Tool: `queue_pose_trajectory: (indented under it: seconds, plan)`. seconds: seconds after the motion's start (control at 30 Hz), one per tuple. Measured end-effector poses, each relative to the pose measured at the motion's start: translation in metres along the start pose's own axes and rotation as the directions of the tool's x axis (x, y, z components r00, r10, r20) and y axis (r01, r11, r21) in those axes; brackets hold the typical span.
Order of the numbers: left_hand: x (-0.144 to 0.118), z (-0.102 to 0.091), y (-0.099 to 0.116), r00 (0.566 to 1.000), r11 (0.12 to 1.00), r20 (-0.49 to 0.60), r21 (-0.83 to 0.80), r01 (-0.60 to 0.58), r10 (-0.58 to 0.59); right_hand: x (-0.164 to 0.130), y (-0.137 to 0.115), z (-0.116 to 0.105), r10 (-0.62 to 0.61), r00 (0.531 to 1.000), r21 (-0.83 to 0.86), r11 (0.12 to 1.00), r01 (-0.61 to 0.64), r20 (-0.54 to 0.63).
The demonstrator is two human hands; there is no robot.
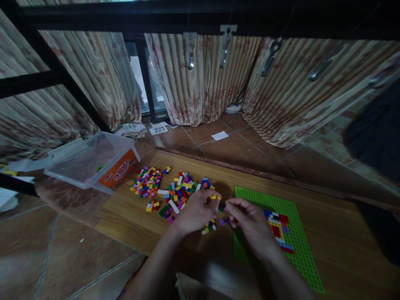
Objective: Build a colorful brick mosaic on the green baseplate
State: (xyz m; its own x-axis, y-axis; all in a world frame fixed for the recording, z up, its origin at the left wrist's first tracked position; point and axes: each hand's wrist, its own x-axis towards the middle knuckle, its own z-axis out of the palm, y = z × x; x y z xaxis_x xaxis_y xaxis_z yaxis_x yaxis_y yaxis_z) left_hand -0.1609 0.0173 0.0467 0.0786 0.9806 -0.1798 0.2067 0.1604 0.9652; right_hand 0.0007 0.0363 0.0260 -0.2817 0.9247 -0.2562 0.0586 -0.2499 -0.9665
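Note:
My left hand [196, 211] and my right hand [250, 223] meet over a low wooden board [131, 208], fingertips pinched together on a small dark brick [221, 206]. A yellow brick [213, 196] shows at my left fingertips. Just left of the hands lies a pile of small colourful bricks [175, 189]. Under my right hand lies a green studded baseplate [296, 237] with a red, white, yellow and blue brick figure [278, 228] built on it. A few loose bricks [210, 226] lie below my left hand.
A clear plastic tub [90, 160] with an orange label lies tipped at the board's left end. Striped curtains [203, 79] hang behind on a tiled floor with papers [220, 135]. A dark shape [378, 133] sits at the right edge.

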Motion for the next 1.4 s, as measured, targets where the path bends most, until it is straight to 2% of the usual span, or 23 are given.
queue_pose_trajectory:
  seconds: [0.07, 0.13, 0.3, 0.47, 0.63, 0.7, 0.77, 0.87, 0.93, 1.1, 1.4]
  plan:
    - [-0.002, -0.007, -0.002, 0.998, 0.977, -0.046, 0.210, -0.030, 0.041, 0.002, 0.003, -0.001, -0.052, 0.998, -0.238, 0.970, 0.046, -0.022]
    - [-0.004, -0.011, -0.003, 0.996, 0.933, -0.046, 0.356, -0.058, 0.080, 0.002, 0.007, 0.001, -0.102, 0.995, -0.421, 0.902, 0.094, 0.002]
    - [-0.007, -0.008, -0.002, 0.996, 0.881, 0.031, 0.465, -0.088, 0.083, 0.000, 0.013, 0.011, -0.179, 0.981, -0.579, 0.792, 0.191, 0.078]
    - [-0.005, -0.009, -0.005, 0.998, 0.880, -0.017, 0.472, -0.043, 0.058, 0.002, 0.013, 0.013, -0.218, 0.969, -0.574, 0.781, 0.244, 0.115]
    - [-0.003, -0.017, -0.007, 0.998, 0.885, -0.042, 0.465, -0.028, 0.054, 0.003, 0.013, 0.013, -0.197, 0.970, -0.552, 0.798, 0.242, 0.142]
    - [-0.001, -0.021, -0.006, 0.992, 0.888, -0.111, 0.459, -0.008, 0.067, 0.002, 0.012, 0.012, -0.192, 0.971, -0.541, 0.806, 0.240, 0.145]
    - [0.005, -0.025, -0.006, 0.968, 0.874, -0.224, 0.486, 0.010, 0.114, 0.002, 0.011, 0.011, -0.210, 0.967, -0.517, 0.818, 0.253, 0.142]
    - [0.017, -0.029, -0.009, 0.924, 0.802, -0.322, 0.597, 0.030, 0.206, 0.001, 0.009, 0.009, -0.243, 0.961, -0.455, 0.847, 0.275, 0.128]
    - [0.026, -0.029, -0.012, 0.921, 0.738, -0.319, 0.673, 0.053, 0.225, 0.000, 0.007, 0.007, -0.250, 0.960, -0.421, 0.863, 0.278, 0.123]
    - [0.039, -0.022, -0.016, 0.945, 0.621, -0.262, 0.779, 0.086, 0.198, -0.003, 0.000, 0.003, -0.259, 0.959, -0.412, 0.866, 0.283, 0.115]
    - [0.038, -0.012, -0.016, 0.938, 0.558, -0.299, 0.815, 0.155, 0.175, -0.005, -0.002, -0.005, -0.253, 0.963, -0.409, 0.872, 0.270, 0.095]
